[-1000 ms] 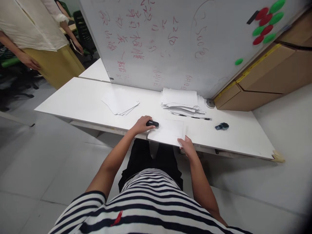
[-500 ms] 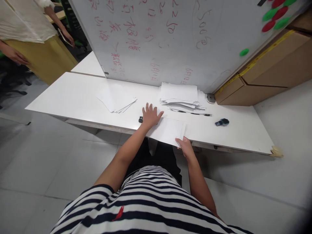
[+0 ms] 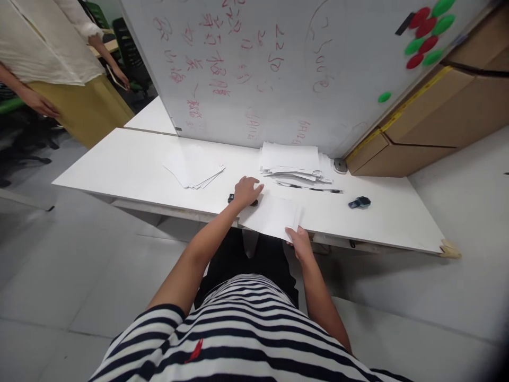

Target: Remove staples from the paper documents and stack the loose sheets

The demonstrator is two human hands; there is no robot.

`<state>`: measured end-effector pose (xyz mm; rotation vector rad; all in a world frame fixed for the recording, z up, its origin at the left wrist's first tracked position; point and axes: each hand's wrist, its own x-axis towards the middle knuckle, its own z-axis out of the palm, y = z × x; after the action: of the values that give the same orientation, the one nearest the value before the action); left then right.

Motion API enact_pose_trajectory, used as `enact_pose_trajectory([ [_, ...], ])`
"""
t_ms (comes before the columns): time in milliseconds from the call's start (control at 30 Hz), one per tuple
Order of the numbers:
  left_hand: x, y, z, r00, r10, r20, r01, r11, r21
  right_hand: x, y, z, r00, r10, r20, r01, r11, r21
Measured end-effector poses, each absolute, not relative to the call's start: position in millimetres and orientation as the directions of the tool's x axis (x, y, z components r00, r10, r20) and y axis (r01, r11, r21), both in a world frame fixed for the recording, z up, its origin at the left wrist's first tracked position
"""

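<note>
Fanned loose sheets [image 3: 194, 170] lie on the counter [image 3: 119, 164], left. Left hand [image 3: 246, 190] curls over a small black object [image 3: 231, 199] — cannot tell whether it grips. Paper sheet [image 3: 272, 215] overhangs the near counter edge; right hand [image 3: 299, 241] fingers pinch its near corner. Paper stack [image 3: 292, 158] behind — small dark blue object [image 3: 359, 202] farther right.

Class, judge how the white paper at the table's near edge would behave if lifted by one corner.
The paper would probably droop: it looks thin and overhangs the table edge. It is likely light, since the right hand pinches just one corner. It may slide easily on the smooth tabletop.
</note>
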<state>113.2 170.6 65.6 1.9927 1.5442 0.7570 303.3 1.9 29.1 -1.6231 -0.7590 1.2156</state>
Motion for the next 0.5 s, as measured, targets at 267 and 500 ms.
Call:
enact_pose_trajectory([
  [267, 57, 150, 71, 0.309, 0.936, 0.167, 0.592, -0.327, 0.737, 303, 2, 25, 0.396, 0.876, -0.274, -0.098, -0.256, -0.962],
  [500, 41, 132, 50, 0.372, 0.899, 0.230, 0.525, -0.408, 0.747, 301, 6, 25, 0.427, 0.875, -0.228, -0.101, -0.204, -0.974],
])
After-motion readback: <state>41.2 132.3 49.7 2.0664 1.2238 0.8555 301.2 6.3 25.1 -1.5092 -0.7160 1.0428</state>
